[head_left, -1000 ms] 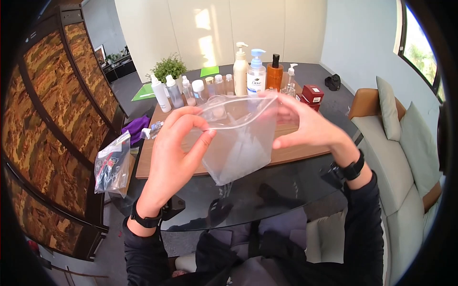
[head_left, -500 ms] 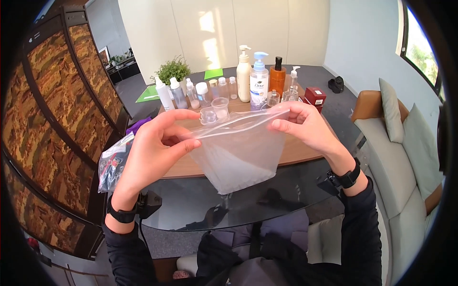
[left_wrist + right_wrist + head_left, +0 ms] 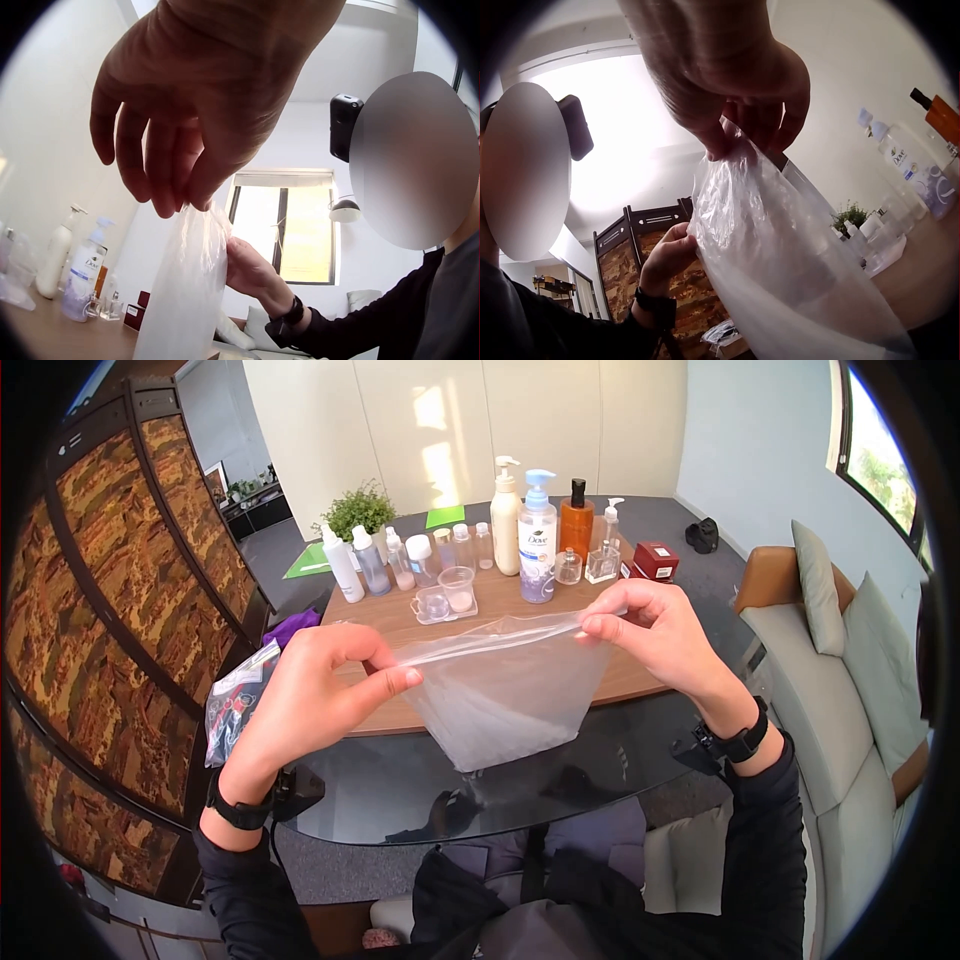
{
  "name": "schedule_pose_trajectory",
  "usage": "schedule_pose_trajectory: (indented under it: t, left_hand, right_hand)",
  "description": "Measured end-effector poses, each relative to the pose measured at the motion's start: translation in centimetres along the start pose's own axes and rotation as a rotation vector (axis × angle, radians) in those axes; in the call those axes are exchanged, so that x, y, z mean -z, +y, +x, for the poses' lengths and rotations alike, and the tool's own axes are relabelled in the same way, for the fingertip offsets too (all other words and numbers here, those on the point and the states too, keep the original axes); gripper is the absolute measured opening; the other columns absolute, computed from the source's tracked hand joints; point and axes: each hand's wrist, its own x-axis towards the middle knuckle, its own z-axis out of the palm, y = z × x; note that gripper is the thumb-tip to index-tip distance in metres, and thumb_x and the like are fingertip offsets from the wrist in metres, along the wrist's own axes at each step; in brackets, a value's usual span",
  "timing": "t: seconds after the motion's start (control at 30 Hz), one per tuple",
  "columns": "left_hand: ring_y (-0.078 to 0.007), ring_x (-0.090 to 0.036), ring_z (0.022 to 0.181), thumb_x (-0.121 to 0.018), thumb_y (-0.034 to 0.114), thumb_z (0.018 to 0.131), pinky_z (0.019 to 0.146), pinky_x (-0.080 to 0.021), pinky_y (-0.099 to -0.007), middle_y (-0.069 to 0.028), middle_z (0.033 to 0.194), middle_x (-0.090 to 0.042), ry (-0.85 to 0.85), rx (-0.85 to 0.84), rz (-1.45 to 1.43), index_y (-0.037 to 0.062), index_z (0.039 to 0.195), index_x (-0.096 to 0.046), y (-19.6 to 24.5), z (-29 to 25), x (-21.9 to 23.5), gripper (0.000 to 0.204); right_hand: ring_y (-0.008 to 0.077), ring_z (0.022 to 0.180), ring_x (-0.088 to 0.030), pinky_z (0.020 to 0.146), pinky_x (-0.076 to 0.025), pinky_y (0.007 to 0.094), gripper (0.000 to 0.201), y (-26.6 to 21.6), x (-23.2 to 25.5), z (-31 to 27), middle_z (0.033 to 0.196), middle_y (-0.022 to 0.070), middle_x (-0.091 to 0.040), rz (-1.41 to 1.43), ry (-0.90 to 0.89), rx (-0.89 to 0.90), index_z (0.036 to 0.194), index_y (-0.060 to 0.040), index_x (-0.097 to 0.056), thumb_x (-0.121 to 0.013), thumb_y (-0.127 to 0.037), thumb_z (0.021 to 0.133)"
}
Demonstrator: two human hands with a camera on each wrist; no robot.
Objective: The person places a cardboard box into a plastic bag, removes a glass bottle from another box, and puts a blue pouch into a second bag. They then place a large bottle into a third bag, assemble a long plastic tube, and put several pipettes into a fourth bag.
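Note:
A translucent zip-lock bag [image 3: 505, 705] hangs over the front of the table, its mouth drawn out nearly flat. Thumb and fingers of my left hand [image 3: 322, 685] pinch its top left corner. At the opposite top corner, my right hand [image 3: 655, 635] pinches the zip edge between thumb and forefinger. From the left wrist view, the bag [image 3: 184, 292] is seen edge-on below the pinching fingertips. The right wrist view shows its wrinkled plastic [image 3: 757, 202] spreading down from the thumb. No contents show inside the bag.
Behind the bag, a clear plastic tray with small cups [image 3: 445, 607] sits on the wooden board [image 3: 385, 625]. Several small bottles, a Dove pump bottle [image 3: 537, 550], an amber bottle [image 3: 576, 520] and red boxes [image 3: 655, 562] line the back. A filled plastic bag [image 3: 235, 705] lies at left.
The bag's gaping mouth has been pulled flat. My left hand has moved left and my right hand's spread fingers have closed on the right corner. The bag hangs slightly lower.

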Motion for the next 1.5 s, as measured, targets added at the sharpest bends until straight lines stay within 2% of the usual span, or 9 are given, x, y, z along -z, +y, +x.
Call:
schedule_pose_trajectory:
  t: [0.17,0.27,0.37,0.47,0.57,0.77,1.07,1.17,1.5]
  left_hand:
    - [-0.0162,-0.057,0.069,-0.077,0.019,0.081,0.068,-0.045,-0.0285,-0.0064,0.07,-0.063,-0.106,0.019,-0.121,-0.0016,0.078,-0.067,0.9,-0.9,0.4,0.023]
    - [-0.0171,-0.059,0.072,-0.077,0.017,0.081,0.069,-0.046,-0.029,-0.0068,0.073,-0.065,-0.071,0.015,-0.145,-0.0016,0.081,-0.067,0.9,-1.0,0.2,0.021]
    - [-0.0179,-0.062,0.073,-0.075,0.014,0.082,0.069,-0.047,-0.0294,-0.007,0.076,-0.067,0.054,-0.09,-0.135,-0.0011,0.082,-0.068,1.0,-0.8,-0.8,0.017]
    - [-0.0194,-0.064,0.074,-0.074,0.01,0.08,0.069,-0.047,-0.0295,-0.0075,0.076,-0.067,-0.037,-0.126,-0.163,-0.0001,0.081,-0.068,1.7,-0.4,-1.1,0.012]
    - [-0.0205,-0.063,0.073,-0.074,0.008,0.079,0.069,-0.047,-0.0304,-0.0078,0.074,-0.066,-0.022,-0.201,-0.115,0.0011,0.079,-0.068,1.9,-0.2,-1.0,0.01]
    - [-0.0214,-0.063,0.074,-0.074,0.008,0.078,0.07,-0.047,-0.0316,-0.0074,0.074,-0.065,-0.065,-0.17,-0.156,0.001,0.08,-0.067,2.2,-0.4,-1.1,0.01]
    - [-0.0216,-0.063,0.077,-0.073,0.009,0.079,0.079,-0.046,-0.0326,-0.0056,0.079,-0.066,-0.032,-0.284,-0.102,0.0037,0.083,-0.066,4.7,0.6,-2.1,0.009]
    - [-0.021,-0.063,0.077,-0.073,0.009,0.078,0.083,-0.045,-0.0364,-0.0034,0.08,-0.067,-0.018,-0.413,0.115,0.0061,0.084,-0.067,5.1,0.7,-1.6,0.009]
    - [-0.0188,-0.062,0.078,-0.072,0.011,0.077,0.096,-0.04,-0.0414,0.0009,0.077,-0.063,-0.047,-0.328,-0.022,0.0109,0.083,-0.066,5.9,0.6,-2.6,0.008]
  right_hand:
    - [0.0117,0.085,-0.067,0.078,-0.054,0.0261,0.012,-0.9,0.2,-0.8,0.092,0.0068,-0.07,-0.025,-0.03,-0.006,0.093,0.0016,-0.069,-0.066,-0.01,0.091]
    - [0.0113,0.085,-0.067,0.077,-0.054,0.0256,0.012,-1.2,0.0,-1.5,0.092,0.0064,-0.07,0.008,-0.036,-0.037,0.094,0.0012,-0.069,-0.066,-0.01,0.091]
    - [0.0106,0.085,-0.067,0.076,-0.053,0.0246,0.012,-1.6,-0.5,-1.8,0.092,0.0056,-0.07,-0.017,-0.044,-0.028,0.095,0.0004,-0.07,-0.067,-0.01,0.091]
    - [0.01,0.084,-0.066,0.075,-0.053,0.0238,0.012,-2.6,-1.4,-2.0,0.091,0.0047,-0.07,-0.058,-0.023,-0.026,0.096,-0.0002,-0.07,-0.069,-0.01,0.089]
    - [0.0093,0.083,-0.065,0.074,-0.052,0.0234,0.011,-2.9,-1.4,-2.2,0.089,0.004,-0.07,-0.061,-0.007,-0.022,0.094,-0.001,-0.071,-0.071,-0.009,0.088]
    - [0.0091,0.082,-0.064,0.073,-0.05,0.0235,0.008,-3.2,-1.3,-2.8,0.085,0.004,-0.071,-0.142,-0.071,-0.003,0.087,-0.0027,-0.073,-0.073,-0.01,0.084]
    - [0.01,0.082,-0.063,0.075,-0.049,0.0245,0.008,-4.6,-3.6,-2.7,0.085,0.003,-0.069,-0.125,-0.069,-0.004,0.089,-0.0034,-0.073,-0.072,-0.008,0.082]
    - [0.0106,0.082,-0.063,0.075,-0.05,0.0254,0.008,-4.7,-4.1,-2.7,0.085,0.0033,-0.069,-0.11,-0.053,0.006,0.089,-0.0032,-0.072,-0.072,-0.007,0.082]
    - [0.0136,0.082,-0.065,0.075,-0.053,0.0274,0.005,-4.1,-4.5,-2.7,0.084,0.0054,-0.069,-0.184,-0.106,0.173,0.086,-0.0028,-0.071,-0.071,-0.004,0.081]
